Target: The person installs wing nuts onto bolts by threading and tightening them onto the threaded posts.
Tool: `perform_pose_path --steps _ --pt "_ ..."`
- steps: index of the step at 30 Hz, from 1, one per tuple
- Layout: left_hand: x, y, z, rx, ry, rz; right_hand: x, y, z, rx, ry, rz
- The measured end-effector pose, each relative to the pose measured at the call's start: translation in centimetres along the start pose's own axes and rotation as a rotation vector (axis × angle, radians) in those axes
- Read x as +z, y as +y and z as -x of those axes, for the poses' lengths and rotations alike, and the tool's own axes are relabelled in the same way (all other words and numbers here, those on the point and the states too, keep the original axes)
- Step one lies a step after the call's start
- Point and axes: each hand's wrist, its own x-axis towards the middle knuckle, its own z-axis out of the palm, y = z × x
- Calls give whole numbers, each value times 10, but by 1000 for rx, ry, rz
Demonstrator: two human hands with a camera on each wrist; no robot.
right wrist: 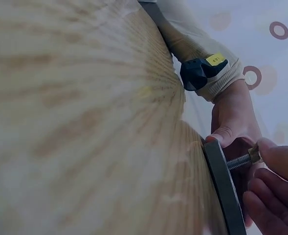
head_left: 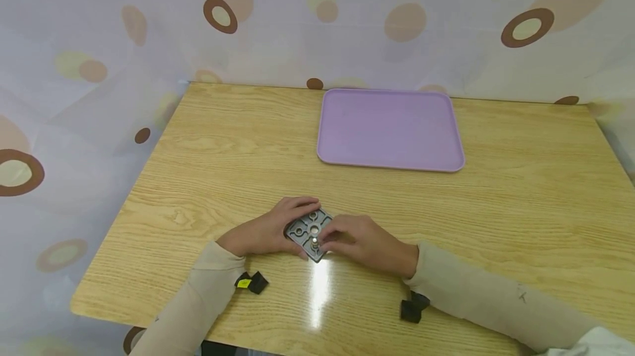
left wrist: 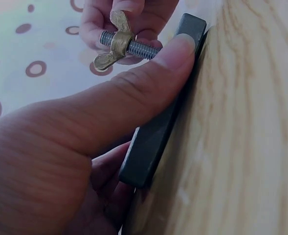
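Observation:
A square grey metal plate point(head_left: 300, 225) with round holes lies at the wooden table's surface. My left hand point(head_left: 274, 229) grips it by its edges, and the left thumb point(left wrist: 175, 54) presses on the near side. From the plate rises a threaded bolt point(left wrist: 143, 49) carrying a brass wing nut point(left wrist: 118, 41) near its free end. My right hand point(head_left: 364, 243) pinches at this wing nut; its thumb point(right wrist: 280, 157) meets the brass in the right wrist view. Part of the fingertip contact is hidden behind the nut in the left wrist view.
A purple tray point(head_left: 392, 130) lies at the back of the table point(head_left: 223, 157), near the patterned curtain point(head_left: 278, 25). Black wrist cameras point(head_left: 412, 309) hang under both sleeves, close above the tabletop.

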Motion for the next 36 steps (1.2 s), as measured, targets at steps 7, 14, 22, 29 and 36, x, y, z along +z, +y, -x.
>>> perform_pose_path --steps 7,14,22,29,36 --pt "-1 1 0 -15 -12 2 0 -4 -2 80 -5 21" --pt "-1 1 0 -3 -3 9 0 -5 -4 35 -20 39" --pt "-1 2 0 -20 -3 5 -3 -4 -3 22 -1 42" --pt "-1 1 0 8 8 -10 -7 -6 -3 48 8 47" --pt "-1 1 0 21 12 -18 -9 -4 -1 44 -6 62"
